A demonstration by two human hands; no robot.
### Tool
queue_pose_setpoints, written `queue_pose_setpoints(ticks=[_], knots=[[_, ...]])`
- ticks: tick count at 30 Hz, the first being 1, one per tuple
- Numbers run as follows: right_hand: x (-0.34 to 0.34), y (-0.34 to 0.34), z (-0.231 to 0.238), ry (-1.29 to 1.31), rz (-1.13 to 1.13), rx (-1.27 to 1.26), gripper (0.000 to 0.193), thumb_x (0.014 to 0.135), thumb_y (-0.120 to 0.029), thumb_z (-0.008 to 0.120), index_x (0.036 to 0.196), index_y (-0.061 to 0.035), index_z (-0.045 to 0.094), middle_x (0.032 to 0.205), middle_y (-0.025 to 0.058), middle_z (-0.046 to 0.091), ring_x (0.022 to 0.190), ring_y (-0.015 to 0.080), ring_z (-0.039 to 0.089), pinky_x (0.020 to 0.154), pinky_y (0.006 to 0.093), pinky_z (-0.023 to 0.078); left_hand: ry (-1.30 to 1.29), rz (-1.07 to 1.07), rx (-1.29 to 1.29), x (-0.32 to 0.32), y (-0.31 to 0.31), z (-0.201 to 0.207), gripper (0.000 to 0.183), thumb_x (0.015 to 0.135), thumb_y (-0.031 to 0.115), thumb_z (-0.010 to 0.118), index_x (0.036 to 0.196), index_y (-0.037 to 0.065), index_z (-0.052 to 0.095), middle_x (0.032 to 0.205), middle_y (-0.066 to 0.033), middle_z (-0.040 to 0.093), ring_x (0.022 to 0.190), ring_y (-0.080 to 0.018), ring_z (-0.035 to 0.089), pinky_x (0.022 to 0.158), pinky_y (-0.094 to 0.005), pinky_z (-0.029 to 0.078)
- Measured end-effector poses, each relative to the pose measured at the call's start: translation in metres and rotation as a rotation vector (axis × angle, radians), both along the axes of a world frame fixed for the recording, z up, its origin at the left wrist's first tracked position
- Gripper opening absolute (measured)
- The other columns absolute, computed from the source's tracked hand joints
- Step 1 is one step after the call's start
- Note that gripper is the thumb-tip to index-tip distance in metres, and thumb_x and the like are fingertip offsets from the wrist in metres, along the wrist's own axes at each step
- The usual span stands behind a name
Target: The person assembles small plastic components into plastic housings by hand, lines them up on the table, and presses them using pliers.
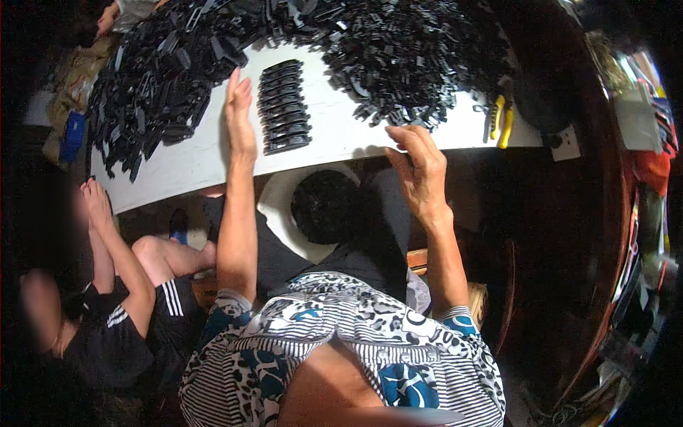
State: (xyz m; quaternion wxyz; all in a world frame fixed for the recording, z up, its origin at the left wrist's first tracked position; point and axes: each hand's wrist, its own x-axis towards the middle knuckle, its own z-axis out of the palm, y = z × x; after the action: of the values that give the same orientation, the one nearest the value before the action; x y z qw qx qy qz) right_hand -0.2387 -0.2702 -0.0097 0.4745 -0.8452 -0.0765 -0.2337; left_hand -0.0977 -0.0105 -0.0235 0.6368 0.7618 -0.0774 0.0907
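Note:
On the white table (341, 136) lies a neat column of black plastic pieces (284, 107), several clip-like parts set side by side. My left hand (240, 117) stands on edge just left of that column, fingers stretched out and holding nothing. Off to the right, my right hand (420, 167) hovers at the table's front edge, its fingers loosely bent and the thumb apart. Nothing shows in its grasp. Close beyond its fingertips is a heap of small black parts (405, 71).
Longer black pieces form another heap (156, 92) at the left. Yellow-handled pliers (504, 124) rest at the table's right. Below the front edge, a white basin (274, 196) holds dark material. Another person (128, 306) sits at the left, and a blue box (72, 135) is near the table's left end.

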Motion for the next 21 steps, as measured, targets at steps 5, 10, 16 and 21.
queue_pose_setpoints(ticks=[5,10,16,21], knots=[[-0.023,-0.048,-0.001,0.140,-0.287,-0.039,0.023,0.074,0.007,0.064,0.095,-0.0011,0.061,0.079,0.0119,0.055,0.068,0.0269,0.057,0.061,0.0341,0.046,-0.090,0.204,-0.001,-0.041,0.035,-0.020,0.043,0.099,0.030,0.044,0.123,-0.005,0.053,0.117,-0.0177,0.059,0.105,-0.0226,0.058,0.093,-0.0339,0.045],[-0.014,-0.080,-0.006,0.122,-0.380,-0.149,0.022,0.075,0.004,0.065,0.096,-0.0016,0.061,0.081,0.0127,0.058,0.071,0.0280,0.059,0.063,0.0361,0.047,-0.072,0.280,0.089,-0.107,0.025,-0.025,0.025,0.096,0.011,0.045,0.108,-0.002,0.062,0.092,-0.0064,0.060,0.077,-0.0107,0.053,0.065,-0.0227,0.042],[0.023,-0.138,0.010,0.173,-0.494,-0.375,0.025,0.075,0.004,0.063,0.100,-0.0014,0.061,0.093,0.0162,0.058,0.084,0.0352,0.059,0.071,0.0406,0.048,-0.053,-0.031,0.219,-0.169,-0.014,-0.012,0.020,0.091,0.005,0.049,0.099,-0.001,0.066,0.083,-0.0075,0.058,0.066,-0.0124,0.054,0.056,-0.0236,0.042],[0.058,-0.177,0.021,0.230,-0.490,-0.465,0.028,0.074,0.002,0.062,0.102,-0.0012,0.061,0.095,0.0189,0.059,0.090,0.0388,0.058,0.075,0.0428,0.047,0.102,-0.208,0.194,-0.181,-0.040,-0.010,0.017,0.087,-0.002,0.052,0.096,0.001,0.066,0.077,-0.0079,0.058,0.067,-0.0162,0.057,0.058,-0.0256,0.044]])
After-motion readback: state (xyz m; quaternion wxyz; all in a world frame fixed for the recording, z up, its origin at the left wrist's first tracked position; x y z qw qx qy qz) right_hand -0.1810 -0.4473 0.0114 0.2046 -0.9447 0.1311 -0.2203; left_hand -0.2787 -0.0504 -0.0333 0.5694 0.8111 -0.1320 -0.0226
